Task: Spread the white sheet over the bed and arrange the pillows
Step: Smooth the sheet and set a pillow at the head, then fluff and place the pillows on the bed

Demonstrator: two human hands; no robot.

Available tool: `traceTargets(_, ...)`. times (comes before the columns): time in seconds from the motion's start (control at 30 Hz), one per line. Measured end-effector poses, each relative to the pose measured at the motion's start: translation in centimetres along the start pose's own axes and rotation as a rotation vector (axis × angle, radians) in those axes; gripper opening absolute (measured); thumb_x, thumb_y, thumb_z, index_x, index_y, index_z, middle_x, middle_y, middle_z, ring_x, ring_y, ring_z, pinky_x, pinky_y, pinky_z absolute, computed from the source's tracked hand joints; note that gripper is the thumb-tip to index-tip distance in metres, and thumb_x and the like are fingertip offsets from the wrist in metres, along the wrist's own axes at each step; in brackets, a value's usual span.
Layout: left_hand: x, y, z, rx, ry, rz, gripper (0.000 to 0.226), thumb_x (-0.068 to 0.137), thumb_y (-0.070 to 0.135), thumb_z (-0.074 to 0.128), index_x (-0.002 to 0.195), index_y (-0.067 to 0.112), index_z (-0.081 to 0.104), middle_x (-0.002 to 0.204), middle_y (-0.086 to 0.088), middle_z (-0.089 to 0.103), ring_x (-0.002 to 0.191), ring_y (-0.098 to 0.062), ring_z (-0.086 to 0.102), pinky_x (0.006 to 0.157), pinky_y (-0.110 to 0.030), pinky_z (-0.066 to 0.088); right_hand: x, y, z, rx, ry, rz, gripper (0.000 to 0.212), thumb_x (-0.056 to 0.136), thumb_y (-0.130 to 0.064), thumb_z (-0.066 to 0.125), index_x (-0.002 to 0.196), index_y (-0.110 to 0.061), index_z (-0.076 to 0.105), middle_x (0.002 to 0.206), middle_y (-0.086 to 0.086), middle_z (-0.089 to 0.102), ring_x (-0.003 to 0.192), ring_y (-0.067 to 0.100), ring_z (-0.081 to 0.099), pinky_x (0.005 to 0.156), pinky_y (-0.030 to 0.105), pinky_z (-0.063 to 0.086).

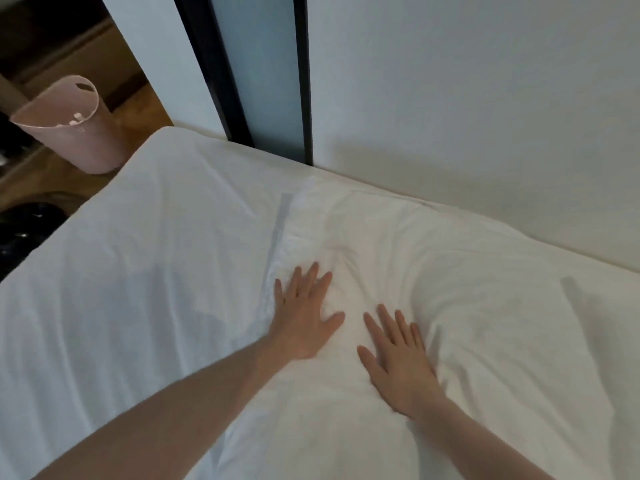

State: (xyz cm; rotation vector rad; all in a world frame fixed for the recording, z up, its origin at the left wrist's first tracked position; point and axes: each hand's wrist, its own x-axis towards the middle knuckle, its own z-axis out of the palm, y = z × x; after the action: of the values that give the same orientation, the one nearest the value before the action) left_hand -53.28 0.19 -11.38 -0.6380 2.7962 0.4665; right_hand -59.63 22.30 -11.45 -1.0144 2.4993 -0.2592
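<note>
A white sheet point(121, 271) lies spread over the bed, with soft creases running across it. A white pillow point(467, 289) lies on the sheet along the wall side of the bed, rumpled in its middle. My left hand point(304, 313) presses flat on the pillow's left end, fingers straight and spread. My right hand point(398, 358) lies flat on the pillow just to the right of it, fingers straight too. Neither hand grips any fabric.
A white wall point(485, 98) runs along the far side of the bed. A dark-framed panel point(263, 71) stands behind the bed's far corner. A pink bin point(69, 133) stands on the wooden floor to the left, with dark objects point(24, 230) near it.
</note>
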Motion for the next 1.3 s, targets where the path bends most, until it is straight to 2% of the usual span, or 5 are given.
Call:
traceTargets(0.23,-23.2,-0.7,5.0,0.013,-0.114,0.021,0.113,0.053,0.09,0.057,0.149,0.03,0.052,0.161,0.001,0.039,0.147,-0.021,0.035,0.104,-0.062,0.033,-17.3,1.9,-0.5,-0.027,0.235,0.384,0.093,0.074,-0.088,0.031,0.151,-0.036,0.037,0.161,0.006,0.035,0.137,0.054,0.038,0.11,0.068,0.022)
traceTargets(0.57,-16.8,-2.3,11.2,0.145,-0.362,-0.033,0.101,0.058,0.088,0.049,0.145,0.035,0.051,0.159,0.005,0.04,0.141,-0.022,0.035,0.075,-0.076,0.049,-13.7,4.1,5.9,-0.031,-0.337,0.577,0.111,0.069,-0.099,0.019,0.151,-0.044,-0.031,0.158,-0.004,-0.043,0.147,0.046,-0.03,0.116,0.072,-0.001)
traceTargets(0.83,-16.8,0.9,5.8,0.168,-0.593,-0.106,0.109,0.08,0.082,0.046,0.159,0.039,-0.016,0.165,0.006,-0.032,0.155,-0.025,-0.02,0.114,-0.071,0.019,-18.4,3.9,4.2,0.066,-0.297,0.451,0.098,0.083,-0.084,0.027,0.157,-0.039,-0.018,0.162,-0.004,-0.034,0.151,0.04,-0.025,0.118,0.063,-0.012)
traceTargets(1.1,-22.8,16.1,-0.1,0.048,-0.599,0.059,0.066,0.089,0.057,0.053,0.147,0.026,0.047,0.147,0.001,0.052,0.134,-0.017,0.051,0.108,-0.028,0.042,-30.8,4.1,-1.8,0.641,-0.12,0.445,0.075,0.093,-0.051,0.061,0.157,-0.028,0.03,0.167,-0.002,0.019,0.154,0.012,0.018,0.12,0.021,0.014)
traceTargets(1.3,-25.7,29.4,-3.4,-0.157,-0.522,0.192,0.028,0.079,0.053,0.06,0.107,0.046,0.059,0.109,0.026,0.065,0.096,0.002,0.061,0.09,-0.025,0.05,-42.6,11.6,-9.3,0.753,0.346,0.637,0.066,0.089,-0.045,0.067,0.148,-0.038,0.039,0.156,-0.014,0.029,0.143,0.0,0.031,0.113,0.017,0.024)
